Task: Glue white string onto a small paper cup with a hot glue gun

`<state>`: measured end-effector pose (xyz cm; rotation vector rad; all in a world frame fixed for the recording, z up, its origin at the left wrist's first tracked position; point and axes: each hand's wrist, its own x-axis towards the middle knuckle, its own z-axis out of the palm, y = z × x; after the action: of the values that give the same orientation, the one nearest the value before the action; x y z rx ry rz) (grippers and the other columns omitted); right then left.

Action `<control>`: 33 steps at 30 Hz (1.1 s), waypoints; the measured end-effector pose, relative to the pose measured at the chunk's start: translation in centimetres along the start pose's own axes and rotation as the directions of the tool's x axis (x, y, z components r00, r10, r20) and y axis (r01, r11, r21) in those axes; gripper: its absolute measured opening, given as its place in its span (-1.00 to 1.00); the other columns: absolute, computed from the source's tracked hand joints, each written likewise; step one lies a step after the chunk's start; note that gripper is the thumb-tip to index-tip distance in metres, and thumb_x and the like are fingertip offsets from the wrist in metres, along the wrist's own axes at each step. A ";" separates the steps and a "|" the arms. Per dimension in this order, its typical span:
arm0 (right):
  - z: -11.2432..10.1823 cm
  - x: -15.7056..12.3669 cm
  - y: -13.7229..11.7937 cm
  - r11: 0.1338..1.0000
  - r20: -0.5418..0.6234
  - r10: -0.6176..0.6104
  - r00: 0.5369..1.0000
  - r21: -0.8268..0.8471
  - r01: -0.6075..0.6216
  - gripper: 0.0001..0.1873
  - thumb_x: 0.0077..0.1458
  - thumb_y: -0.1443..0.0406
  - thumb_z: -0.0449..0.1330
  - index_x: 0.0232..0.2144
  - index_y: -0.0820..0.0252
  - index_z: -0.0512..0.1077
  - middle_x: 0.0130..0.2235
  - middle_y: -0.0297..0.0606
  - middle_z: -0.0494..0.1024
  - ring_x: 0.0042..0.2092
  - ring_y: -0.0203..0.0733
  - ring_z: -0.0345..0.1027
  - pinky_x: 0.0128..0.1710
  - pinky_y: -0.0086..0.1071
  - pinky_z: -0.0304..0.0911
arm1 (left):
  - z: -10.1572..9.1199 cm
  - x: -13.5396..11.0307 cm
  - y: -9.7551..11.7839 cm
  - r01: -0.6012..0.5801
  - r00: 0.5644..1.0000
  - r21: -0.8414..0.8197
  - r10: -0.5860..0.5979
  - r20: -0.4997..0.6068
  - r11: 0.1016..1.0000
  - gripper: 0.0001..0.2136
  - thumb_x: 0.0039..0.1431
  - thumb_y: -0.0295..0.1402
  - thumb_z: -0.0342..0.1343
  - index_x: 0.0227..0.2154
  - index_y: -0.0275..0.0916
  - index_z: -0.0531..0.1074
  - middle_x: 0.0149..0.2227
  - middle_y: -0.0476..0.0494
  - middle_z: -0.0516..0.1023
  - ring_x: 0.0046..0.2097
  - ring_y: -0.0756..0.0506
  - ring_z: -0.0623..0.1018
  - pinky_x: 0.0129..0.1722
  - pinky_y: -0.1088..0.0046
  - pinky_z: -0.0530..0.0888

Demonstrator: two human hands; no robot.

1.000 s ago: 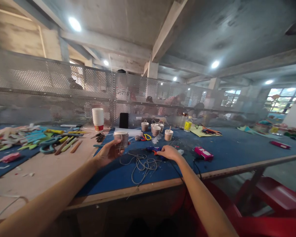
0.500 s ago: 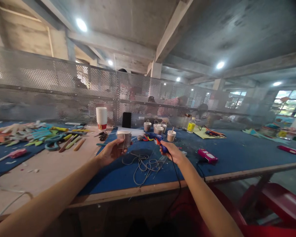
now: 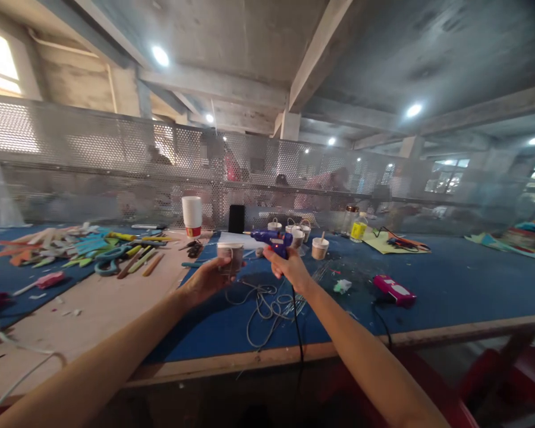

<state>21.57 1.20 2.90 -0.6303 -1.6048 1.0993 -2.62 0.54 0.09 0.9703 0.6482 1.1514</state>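
My left hand (image 3: 214, 274) is closed around a small paper cup (image 3: 230, 255) wrapped in grey cord, held upright over the table. In my right hand (image 3: 292, 267) is a blue hot glue gun (image 3: 274, 239), gripped by its handle, nozzle pointing left above the cup's rim. Whether the nozzle touches the cup, I cannot tell. Loose grey cord (image 3: 263, 306) lies in loops on the blue mat below, one strand leading toward the cup. Behind the glue gun stand several small cups with cord handles (image 3: 305, 229), and a cup with a stick (image 3: 320, 248) is to their right.
On the left lie scissors (image 3: 108, 261), felt pieces (image 3: 49, 244) and several coloured sticks (image 3: 145, 261). A stack of white cups (image 3: 191, 213) and a black phone (image 3: 236, 219) stand at the back. To the right are a yellow-labelled bottle (image 3: 359, 227) and a magenta box (image 3: 395, 290).
My right hand has raised the glue gun and swung its nozzle left, over toward the cup. The left hand still holds the cup. The view has turned slightly left.
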 end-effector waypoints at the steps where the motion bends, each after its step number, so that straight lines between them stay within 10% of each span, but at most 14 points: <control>1: 0.1 -0.3 0.2 0.996 -0.003 -0.007 1.000 -0.084 0.007 -0.64 0.11 0.01 0.29 -0.33 0.20 0.49 -0.70 -0.53 0.21 -0.66 -0.39 0.08 -0.60 -0.45 0.06 | -0.1 0.1 0.0 0.000 1.000 0.002 0.000 -0.007 1.000 -0.75 0.23 -0.46 0.12 -0.06 -0.39 0.54 -0.14 -0.32 0.66 -0.41 -0.04 0.57 -0.40 0.48 0.53; 9: 0.2 -1.9 0.7 0.818 0.089 -0.262 0.961 -0.508 0.270 -0.62 0.18 0.00 0.21 -0.38 0.19 0.54 -0.45 -0.33 0.50 -0.37 -0.24 0.36 -0.33 -0.41 0.24 | 0.3 0.2 -0.1 -0.027 0.998 0.017 0.028 -0.064 0.999 -0.79 0.22 -0.52 0.08 -0.15 -0.37 0.56 -0.23 -0.26 0.66 -0.41 -0.06 0.58 -0.38 0.44 0.54; 33: -0.1 -1.7 2.6 0.687 0.116 -0.279 0.953 -0.670 0.282 -0.66 0.23 -0.01 0.16 -0.20 0.10 0.50 -0.35 -0.24 0.58 -0.31 -0.14 0.44 -0.25 -0.34 0.25 | -0.4 0.6 -0.7 -0.004 1.000 0.070 0.004 -0.009 0.998 -0.83 0.18 -0.49 0.16 -0.18 -0.32 0.57 -0.23 -0.23 0.65 -0.38 -0.07 0.56 -0.37 0.42 0.50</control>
<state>21.85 0.96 -0.14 -0.8120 -2.0362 0.2415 -2.45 1.12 -0.65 1.0263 0.6976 1.1436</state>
